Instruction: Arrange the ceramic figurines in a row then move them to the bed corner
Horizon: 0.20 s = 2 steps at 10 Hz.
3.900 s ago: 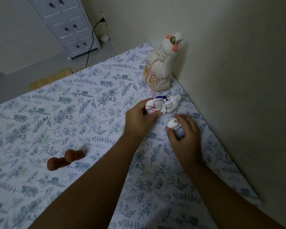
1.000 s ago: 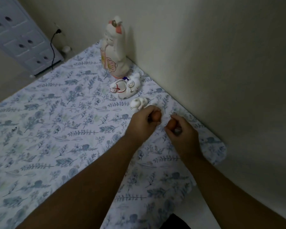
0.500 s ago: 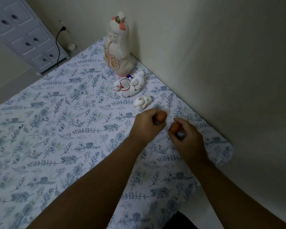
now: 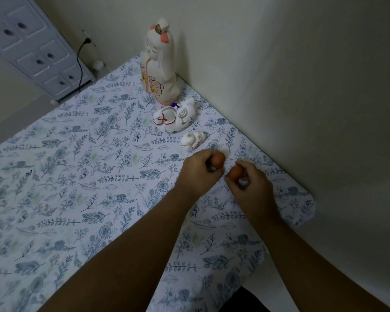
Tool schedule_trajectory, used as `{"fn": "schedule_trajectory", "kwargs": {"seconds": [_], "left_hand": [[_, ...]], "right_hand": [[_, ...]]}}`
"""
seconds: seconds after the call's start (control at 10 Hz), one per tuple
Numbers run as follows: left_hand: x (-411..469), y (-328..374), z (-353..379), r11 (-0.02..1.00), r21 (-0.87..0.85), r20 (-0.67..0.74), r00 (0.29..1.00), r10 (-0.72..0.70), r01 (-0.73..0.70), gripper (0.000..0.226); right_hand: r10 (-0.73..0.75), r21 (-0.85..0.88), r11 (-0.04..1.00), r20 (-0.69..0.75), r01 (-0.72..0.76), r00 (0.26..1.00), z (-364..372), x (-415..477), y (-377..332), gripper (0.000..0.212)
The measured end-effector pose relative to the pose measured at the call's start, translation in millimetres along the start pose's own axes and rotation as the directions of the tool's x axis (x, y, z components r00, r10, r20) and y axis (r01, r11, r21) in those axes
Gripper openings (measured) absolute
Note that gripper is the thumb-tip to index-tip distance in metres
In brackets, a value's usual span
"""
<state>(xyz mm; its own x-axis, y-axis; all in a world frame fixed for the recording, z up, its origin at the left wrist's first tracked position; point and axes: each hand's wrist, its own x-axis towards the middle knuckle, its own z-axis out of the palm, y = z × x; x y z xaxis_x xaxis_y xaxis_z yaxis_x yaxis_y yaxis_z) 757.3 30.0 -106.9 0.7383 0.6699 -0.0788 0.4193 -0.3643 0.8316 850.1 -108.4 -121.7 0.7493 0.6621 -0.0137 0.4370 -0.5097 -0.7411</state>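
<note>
From up here I can only make out the rounded tops of two small brown figures; their lower parts are hidden. My left hand (image 4: 199, 174) has its fingers closed around one brown figure (image 4: 218, 159), my right hand (image 4: 250, 185) pinches the other brown figure (image 4: 235, 172) just beside it, both low over the bed (image 4: 77, 176) near the wall (image 4: 302, 86). Beyond them a small white figurine (image 4: 193, 140), a white lying figurine (image 4: 175, 118) and a tall standing figurine (image 4: 160, 64) run in a line along the wall. The sheet is floral blue-and-white. A white drawer cabinet (image 4: 32, 48), cut off at the frame edge, and a black cable (image 4: 79, 64) stand on the far floor.
</note>
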Motion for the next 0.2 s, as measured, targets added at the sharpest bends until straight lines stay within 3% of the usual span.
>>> {"fn": "schedule_trajectory", "kwargs": {"seconds": [0.2], "left_hand": [[-11.9,7.3,-14.5,1.0,0.013,-0.012,1.0,-0.017,0.017,0.046]], "right_hand": [[0.044,0.078,0.996,0.06,-0.049,0.997,-12.5,-7.8,-8.3,0.077]]}}
